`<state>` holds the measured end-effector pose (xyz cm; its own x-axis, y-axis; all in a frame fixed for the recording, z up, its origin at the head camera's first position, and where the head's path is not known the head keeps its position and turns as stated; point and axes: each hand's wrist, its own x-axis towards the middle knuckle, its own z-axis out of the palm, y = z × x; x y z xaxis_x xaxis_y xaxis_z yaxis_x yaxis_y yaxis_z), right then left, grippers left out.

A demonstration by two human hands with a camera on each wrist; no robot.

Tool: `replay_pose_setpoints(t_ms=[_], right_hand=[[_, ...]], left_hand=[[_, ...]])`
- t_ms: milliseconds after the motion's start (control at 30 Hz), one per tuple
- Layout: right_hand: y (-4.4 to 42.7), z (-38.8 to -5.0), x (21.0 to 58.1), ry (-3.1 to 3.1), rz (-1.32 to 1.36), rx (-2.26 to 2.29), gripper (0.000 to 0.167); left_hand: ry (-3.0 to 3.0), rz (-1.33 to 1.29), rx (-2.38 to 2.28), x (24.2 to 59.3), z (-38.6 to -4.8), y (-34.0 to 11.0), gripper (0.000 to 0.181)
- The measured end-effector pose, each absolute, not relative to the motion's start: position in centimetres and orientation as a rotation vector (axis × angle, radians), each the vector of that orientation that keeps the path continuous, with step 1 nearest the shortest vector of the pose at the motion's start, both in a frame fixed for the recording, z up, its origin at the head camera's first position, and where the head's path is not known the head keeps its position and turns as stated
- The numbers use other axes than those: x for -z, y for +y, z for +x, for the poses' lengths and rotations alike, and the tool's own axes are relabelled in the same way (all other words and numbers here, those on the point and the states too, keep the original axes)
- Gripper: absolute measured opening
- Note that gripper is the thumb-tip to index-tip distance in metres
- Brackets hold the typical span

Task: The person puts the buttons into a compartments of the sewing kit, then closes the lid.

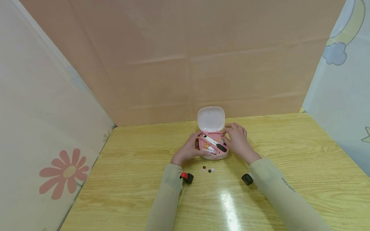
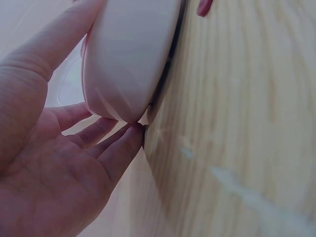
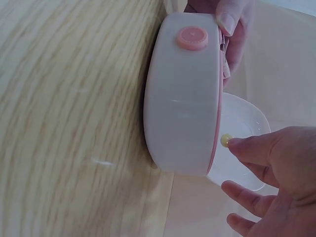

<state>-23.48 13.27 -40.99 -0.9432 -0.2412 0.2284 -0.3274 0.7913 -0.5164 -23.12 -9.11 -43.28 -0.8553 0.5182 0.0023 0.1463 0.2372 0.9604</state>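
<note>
A white and pink box stands on the table with its lid raised at the back. Inside its pink tray lie a white and black tool, small buttons and a white band. My left hand grips the box's left side, thumb at the front edge; in the left wrist view its fingers curve against the white wall. My right hand is over the tray's right side. The right wrist view has its thumb and a finger pinching a small yellow round piece.
Several small buttons, dark and pink, lie on the wooden table in front of the box. A tan sheet hangs behind the table, with patterned sheets at both sides. Each wrist wears a dark device.
</note>
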Motion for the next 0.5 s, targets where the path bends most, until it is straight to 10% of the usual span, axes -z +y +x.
replay_pose_setpoints(t_ms=[500], right_hand=[[13.2, -23.7, 41.1, -2.84, 0.418, -0.879, 0.005]], left_hand=[[2.194, 0.636, -1.663, 44.8, -24.0, -9.2, 0.092]])
